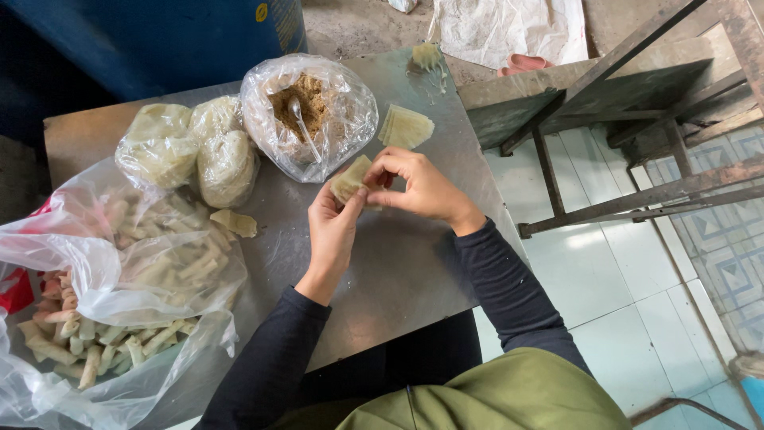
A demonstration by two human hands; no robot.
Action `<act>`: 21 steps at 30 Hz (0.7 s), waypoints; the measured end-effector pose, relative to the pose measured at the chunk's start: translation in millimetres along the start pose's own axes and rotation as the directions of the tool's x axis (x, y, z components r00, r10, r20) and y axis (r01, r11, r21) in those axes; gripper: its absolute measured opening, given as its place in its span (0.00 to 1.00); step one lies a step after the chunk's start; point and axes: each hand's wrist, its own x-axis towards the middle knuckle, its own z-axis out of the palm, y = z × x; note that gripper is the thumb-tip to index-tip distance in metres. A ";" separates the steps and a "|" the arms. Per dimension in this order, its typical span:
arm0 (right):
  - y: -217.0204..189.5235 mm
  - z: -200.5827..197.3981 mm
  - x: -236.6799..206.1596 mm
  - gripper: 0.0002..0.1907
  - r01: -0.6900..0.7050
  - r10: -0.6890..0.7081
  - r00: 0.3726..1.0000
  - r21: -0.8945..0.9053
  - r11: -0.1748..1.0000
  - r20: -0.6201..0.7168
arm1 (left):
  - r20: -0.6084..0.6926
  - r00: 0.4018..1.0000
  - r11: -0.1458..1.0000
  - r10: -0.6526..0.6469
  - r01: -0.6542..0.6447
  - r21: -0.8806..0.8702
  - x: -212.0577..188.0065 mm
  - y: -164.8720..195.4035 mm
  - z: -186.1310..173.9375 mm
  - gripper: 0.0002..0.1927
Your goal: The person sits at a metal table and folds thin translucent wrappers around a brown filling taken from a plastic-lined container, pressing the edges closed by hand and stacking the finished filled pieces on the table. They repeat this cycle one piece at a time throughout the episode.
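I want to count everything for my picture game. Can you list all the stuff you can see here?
wrapper being folded: one, pale yellow, held between both hands
bag of filling: one, clear plastic with brown filling and a white spoon inside, back of the table
stack of wrappers: one, pale yellow, right of the filling bag
wrapped bundles: three, clear plastic over pale contents, left of the filling bag
bag of finished rolls: one big, clear plastic full of pale rolls, left front
loose roll: one, pale, beside the big bag
table: one, grey metal
metal frame: one, rusty, at right over the tiled floor
left hand: one, on the wrapper
right hand: one, on the wrapper
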 end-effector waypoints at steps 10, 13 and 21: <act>26.7 7.0 2.3 0.05 -0.302 0.328 0.944 0.448 0.842 0.019 | -0.083 0.995 0.998 -0.054 0.051 -0.038 0.7 3.3 0.6 0.19; 34.2 7.9 -1.6 0.06 -0.258 0.272 0.962 0.426 0.867 0.030 | -0.074 0.996 0.999 -0.041 0.040 -0.022 0.1 -0.1 -1.1 0.19; 73.1 -17.9 3.4 0.05 -0.274 0.445 0.848 0.479 0.834 -0.290 | -0.120 0.992 0.998 -0.034 0.027 -0.060 1.5 -3.2 -4.0 0.17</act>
